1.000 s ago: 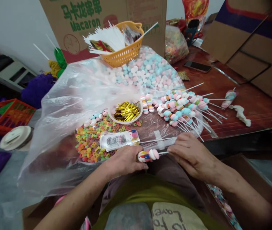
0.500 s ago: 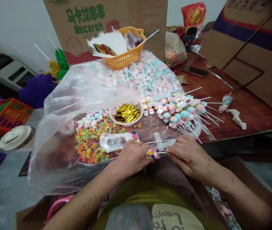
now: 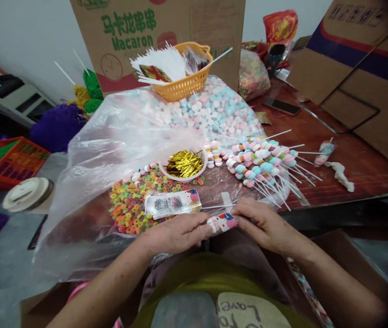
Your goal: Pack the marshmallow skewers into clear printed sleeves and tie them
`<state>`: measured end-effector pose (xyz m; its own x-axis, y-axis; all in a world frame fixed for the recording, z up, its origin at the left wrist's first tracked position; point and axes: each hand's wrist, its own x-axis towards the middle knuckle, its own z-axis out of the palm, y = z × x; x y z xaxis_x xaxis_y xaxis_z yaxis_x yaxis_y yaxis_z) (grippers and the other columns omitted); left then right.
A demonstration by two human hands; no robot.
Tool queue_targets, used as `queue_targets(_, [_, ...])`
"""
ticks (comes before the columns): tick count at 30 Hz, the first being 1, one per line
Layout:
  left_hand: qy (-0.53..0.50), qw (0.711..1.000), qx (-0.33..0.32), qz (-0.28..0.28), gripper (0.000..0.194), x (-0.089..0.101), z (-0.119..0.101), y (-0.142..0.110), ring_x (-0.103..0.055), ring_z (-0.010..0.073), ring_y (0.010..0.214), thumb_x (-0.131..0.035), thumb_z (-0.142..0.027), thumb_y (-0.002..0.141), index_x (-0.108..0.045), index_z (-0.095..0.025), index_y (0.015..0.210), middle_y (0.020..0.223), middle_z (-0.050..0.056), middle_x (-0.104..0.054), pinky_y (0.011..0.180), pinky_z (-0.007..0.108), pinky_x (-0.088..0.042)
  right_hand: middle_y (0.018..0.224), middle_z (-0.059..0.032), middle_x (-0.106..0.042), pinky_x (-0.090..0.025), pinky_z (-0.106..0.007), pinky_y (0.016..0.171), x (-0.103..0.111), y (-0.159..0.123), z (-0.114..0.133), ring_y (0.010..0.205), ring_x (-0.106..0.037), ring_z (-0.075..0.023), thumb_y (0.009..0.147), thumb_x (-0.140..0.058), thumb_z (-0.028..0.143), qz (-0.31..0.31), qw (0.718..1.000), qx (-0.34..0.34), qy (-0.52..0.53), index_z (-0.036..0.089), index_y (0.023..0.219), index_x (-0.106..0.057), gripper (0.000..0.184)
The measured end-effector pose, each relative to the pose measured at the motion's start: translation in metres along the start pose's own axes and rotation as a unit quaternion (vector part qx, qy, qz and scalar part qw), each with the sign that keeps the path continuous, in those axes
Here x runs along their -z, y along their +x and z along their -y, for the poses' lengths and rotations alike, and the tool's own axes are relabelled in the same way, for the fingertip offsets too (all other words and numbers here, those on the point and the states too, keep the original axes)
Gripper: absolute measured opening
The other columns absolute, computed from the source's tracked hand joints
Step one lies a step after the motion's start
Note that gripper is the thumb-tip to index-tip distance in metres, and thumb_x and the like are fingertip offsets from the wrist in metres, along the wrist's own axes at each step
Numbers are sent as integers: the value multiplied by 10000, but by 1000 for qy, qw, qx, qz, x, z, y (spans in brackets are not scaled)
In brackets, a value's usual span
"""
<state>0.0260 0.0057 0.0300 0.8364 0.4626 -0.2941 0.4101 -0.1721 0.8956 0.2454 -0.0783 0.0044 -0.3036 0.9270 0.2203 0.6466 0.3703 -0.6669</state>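
Note:
Between my two hands is a marshmallow skewer (image 3: pixel 222 222) in a printed clear wrapper, held over my lap at the table's front edge. My left hand (image 3: pixel 183 230) closes on its left end, thumb and fingers pinching. At the right end my right hand (image 3: pixel 260 223) grips the wrapper, its fingers curled; the skewer's stick is hidden there. Just beyond the left hand lies a stack of printed wrappers (image 3: pixel 171 203), on ring-shaped candies (image 3: pixel 130 207). Gold twist ties (image 3: pixel 184 164) fill a white bowl behind them. A pile of unwrapped marshmallow skewers (image 3: pixel 262 157) lies beyond my right hand.
A yellow basket (image 3: pixel 183 89) with white sticks stands at the back, before a large cardboard box (image 3: pixel 176 23). Loose marshmallows (image 3: pixel 214 107) lie on plastic sheeting (image 3: pixel 88 150). On the right are a phone (image 3: pixel 282 106), a wrapped skewer (image 3: pixel 324 152) and another box (image 3: pixel 358 68).
My left hand has slid left, uncovering more of the wrapped marshmallows. My right hand has moved left from the stick to the wrapper's end. The view has shifted slightly.

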Motion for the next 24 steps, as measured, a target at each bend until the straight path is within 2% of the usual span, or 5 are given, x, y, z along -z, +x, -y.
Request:
queue_targets(5, [-86,993,70,37,316,-32,10,7,-514,99,470,-371,-458,862,-511,-181,806,646,-16,-547,441,200,-376,738,-46,-561,-379,-307,694,-8,11,1,739,-492,-166,870,-421,188,23,997,47,-55,169,781,-560,166])
queue_targets(8, [-132,986,83,-65,333,-41,18,11,-500,95,474,-333,-464,867,-465,-181,750,623,-26,-512,469,209,-390,908,-85,-562,-400,-357,770,-8,13,-2,868,-504,-204,840,-479,245,-133,989,-22,-67,177,935,-561,143])
queue_targets(10, [-134,978,69,-144,328,-42,21,12,-506,105,525,-316,-457,875,-454,-185,754,645,-22,-509,519,226,-409,914,-68,-551,-438,-323,694,-13,12,-1,782,-525,-178,814,-528,320,-178,977,-114,35,183,1073,-507,294])
queue_targets(14, [26,978,29,-207,286,-41,20,12,-460,132,629,-325,-390,885,-437,-189,713,652,-15,-475,627,263,-386,660,35,-514,-354,-207,427,-46,12,10,465,-432,-76,808,-530,428,-36,913,-224,338,192,921,-501,264])
queue_targets(24, [54,997,-39,-40,331,-19,14,7,-481,133,723,-259,-350,919,-519,-173,816,780,9,-557,694,238,-392,537,55,-524,-383,-209,329,-63,28,17,350,-449,-87,822,-477,479,-58,879,-282,380,196,782,-449,288])
